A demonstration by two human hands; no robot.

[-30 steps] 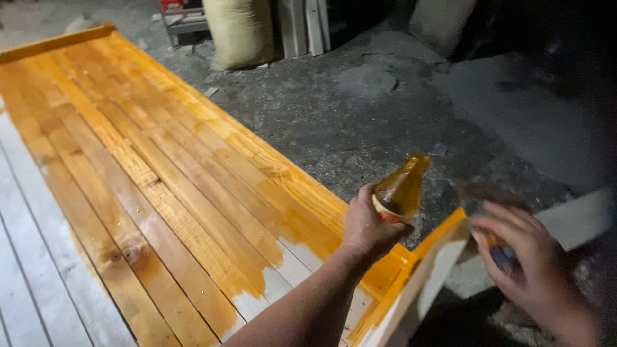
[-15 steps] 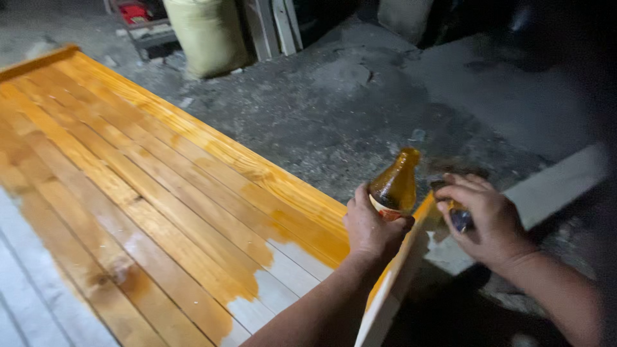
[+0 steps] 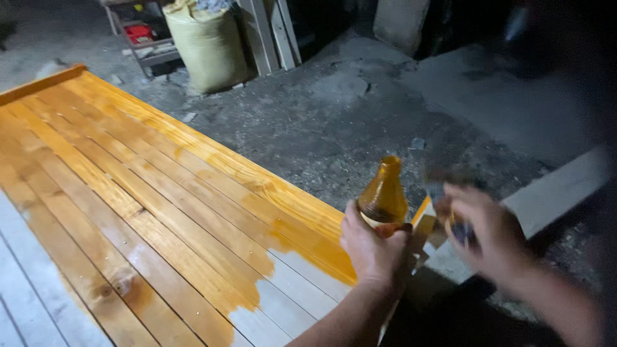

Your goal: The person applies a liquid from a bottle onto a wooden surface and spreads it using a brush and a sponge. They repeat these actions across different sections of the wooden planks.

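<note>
Gripping an amber bottle [image 3: 383,193] in the left hand [image 3: 371,247], fingers wrapped closed around its lower body, neck pointing up and slightly tilted, mouth apparently uncapped; hovering just to the right of it with the right hand [image 3: 483,230], blurred, fingers curled about something small and dark, possibly a brush [image 3: 450,204] — too smeared to tell what exactly or how tightly held; resting both hands above the near right corner of a slatted wooden panel [image 3: 128,193], stretching away to the left and beyond the left hand; showing wet orange stain over most of those slats, with bare pale wood [image 3: 302,283] remaining just below and left of the left wrist; lying beyond the right hand, a pale plank [image 3: 553,189] on rough concrete floor [image 3: 334,122]; standing far ahead of both hands, a stuffed sack [image 3: 205,45] and leaning boards [image 3: 270,32]. Risking, by judgement, a spill of stain from the open bottle if tipped further, pooling on the slats and leaving a dark blotch; risking drips onto the concrete or down the panel's edge, given the bottle sitting right over the corner; risking uneven coverage in the dim light, with the boundary between stained and bare wood already ragged; risking a slipping grip if the glass is slick with stain.
</note>
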